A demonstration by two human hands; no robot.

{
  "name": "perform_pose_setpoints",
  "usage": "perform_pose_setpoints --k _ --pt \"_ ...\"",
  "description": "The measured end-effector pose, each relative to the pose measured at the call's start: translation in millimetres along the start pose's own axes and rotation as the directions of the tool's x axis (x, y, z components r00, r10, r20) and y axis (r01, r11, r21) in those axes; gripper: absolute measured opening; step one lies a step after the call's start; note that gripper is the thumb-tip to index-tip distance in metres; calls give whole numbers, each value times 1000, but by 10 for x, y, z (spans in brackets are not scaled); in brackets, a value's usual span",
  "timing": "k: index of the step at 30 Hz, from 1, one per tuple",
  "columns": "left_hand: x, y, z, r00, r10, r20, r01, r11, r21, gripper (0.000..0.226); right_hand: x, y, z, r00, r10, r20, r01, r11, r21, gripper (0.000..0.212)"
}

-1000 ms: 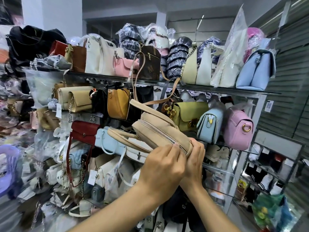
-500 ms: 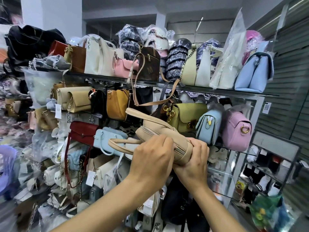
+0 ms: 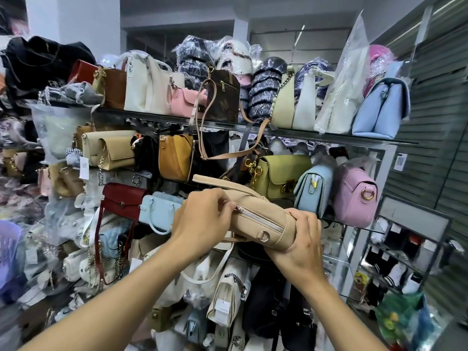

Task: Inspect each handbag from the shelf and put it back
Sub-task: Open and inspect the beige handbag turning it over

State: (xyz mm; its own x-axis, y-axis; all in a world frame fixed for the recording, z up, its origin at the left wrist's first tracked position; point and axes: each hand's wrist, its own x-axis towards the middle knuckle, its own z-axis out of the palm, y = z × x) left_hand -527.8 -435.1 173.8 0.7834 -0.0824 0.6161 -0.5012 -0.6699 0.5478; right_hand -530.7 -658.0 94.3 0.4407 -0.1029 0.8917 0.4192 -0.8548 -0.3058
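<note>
I hold a beige handbag (image 3: 255, 211) in front of the shelves, lying on its side with its silver zipper facing up and running from upper left to lower right. My left hand (image 3: 202, 219) pinches the zipper pull at the bag's left end. My right hand (image 3: 301, 239) grips the bag's right end from below, thumb over the edge. One beige handle sticks up behind the bag and another loops under my left hand. The metal shelf (image 3: 316, 136) with its row of handbags runs just behind.
Packed shelves of handbags fill the view: an olive bag (image 3: 281, 176), a light blue bag (image 3: 316, 188) and a pink bag (image 3: 354, 196) sit right behind the held one. A brown bag's long strap (image 3: 202, 127) dangles from the upper shelf. A rack of socks (image 3: 395, 254) stands at the right.
The bag has been rolled so its zipper faces up and lowered a little. My left hand slid from the bag's right end to the left end along the zipper.
</note>
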Motion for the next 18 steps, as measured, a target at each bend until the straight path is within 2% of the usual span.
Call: perform_pose_setpoints --k 3,6,11,18 --pt "93 -62 -50 994 -91 65 96 992 -85 20 18 5 -74 1000 -1 30 -1 997 72 69" --pt "126 -88 -89 982 -124 141 142 981 -129 20 21 8 -119 999 -8 52 2 994 113 67" --pt "160 -174 -156 972 -183 147 209 959 -192 17 51 -11 -159 998 -6 64 -4 988 154 66" --pt "278 -405 -275 929 -267 256 344 877 -334 19 96 -100 -211 996 -5 87 -15 972 236 65"
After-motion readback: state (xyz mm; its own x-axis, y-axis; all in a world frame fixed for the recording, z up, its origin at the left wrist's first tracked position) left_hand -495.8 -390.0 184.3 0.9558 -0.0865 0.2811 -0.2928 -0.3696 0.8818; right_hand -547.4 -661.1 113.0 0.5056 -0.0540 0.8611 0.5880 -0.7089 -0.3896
